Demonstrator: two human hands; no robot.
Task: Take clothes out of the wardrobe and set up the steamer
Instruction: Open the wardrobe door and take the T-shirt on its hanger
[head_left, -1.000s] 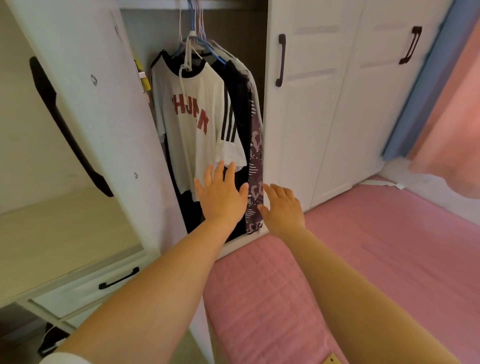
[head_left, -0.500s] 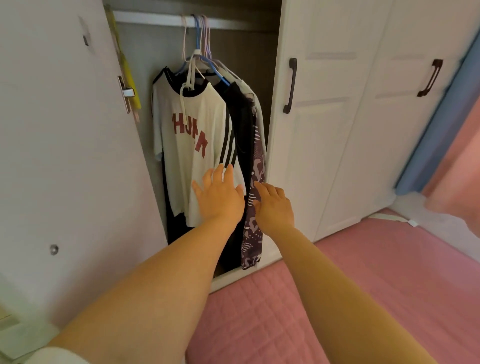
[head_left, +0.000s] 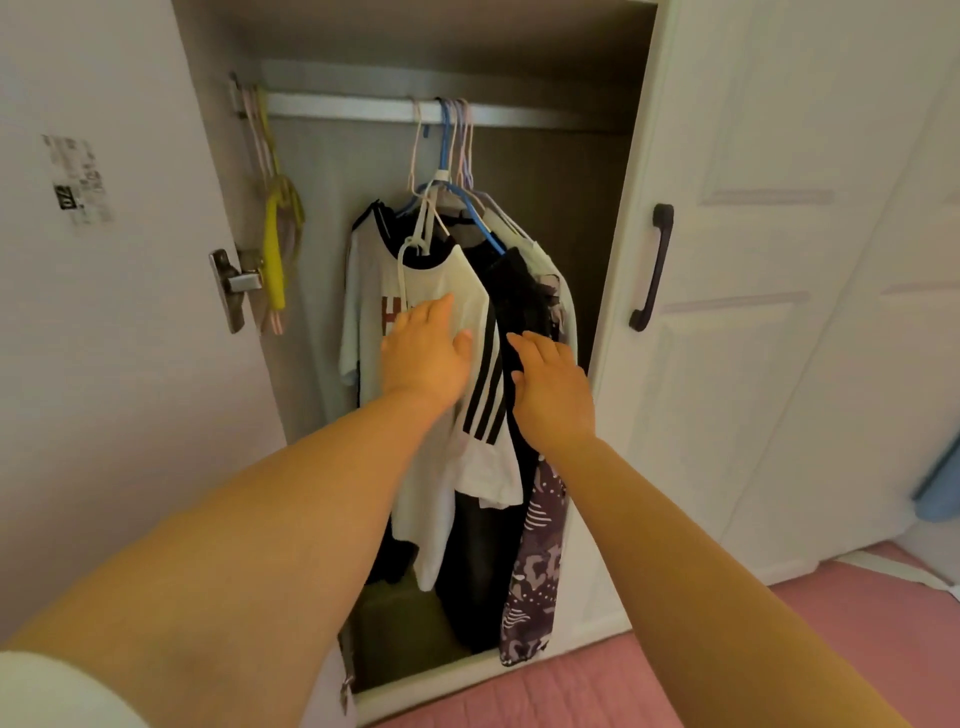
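An open wardrobe holds several garments on hangers from a metal rail (head_left: 363, 110). In front hangs a white T-shirt (head_left: 441, 291) with red letters and black sleeve stripes. Behind it hang dark clothes (head_left: 519, 296) and a purple patterned garment (head_left: 535, 561). My left hand (head_left: 423, 353) lies against the white T-shirt's front with straight fingers. My right hand (head_left: 553, 387) reaches in at the dark clothes beside the striped sleeve, fingers extended and holding nothing. No steamer is in view.
The open wardrobe door (head_left: 104, 364) stands at the left with a metal latch (head_left: 228, 286). Yellow and pink empty hangers (head_left: 275, 244) hang at the rail's left end. Closed white doors with a dark handle (head_left: 652, 267) are on the right. A pink quilted bed (head_left: 571, 691) lies below.
Both hands have moved up and further into the wardrobe, from the shirt's hem to its chest. The view has closed in and tilted up, showing the rail.
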